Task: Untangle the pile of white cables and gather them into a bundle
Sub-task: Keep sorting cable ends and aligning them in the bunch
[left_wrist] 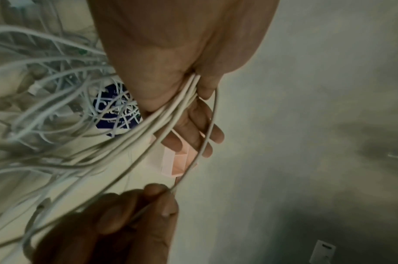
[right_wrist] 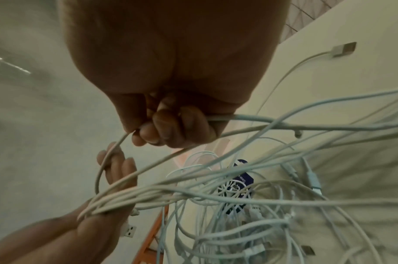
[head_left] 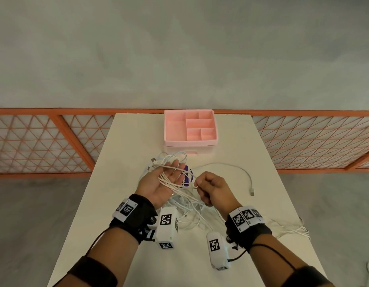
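A tangled pile of white cables (head_left: 189, 212) lies mid-table under both hands. My left hand (head_left: 169, 179) is palm up with its fingers straight; several strands (left_wrist: 168, 114) run across the palm, and the thumb clamps them against it. My right hand (head_left: 208, 189) is a fist just right of it, pinching one cable (right_wrist: 236, 117) that loops over the left fingers (right_wrist: 117, 169). In the left wrist view the right hand (left_wrist: 137, 214) shows at the bottom. One cable (head_left: 237, 168) arcs right and ends in a USB plug (head_left: 251, 191).
A pink divided tray (head_left: 214, 139) stands at the back of the white table (head_left: 121, 204). A purple card (head_left: 187, 178) lies under the tangle. More cable loops (head_left: 297, 232) trail to the table's right edge. An orange mesh railing (head_left: 34, 141) runs behind the table.
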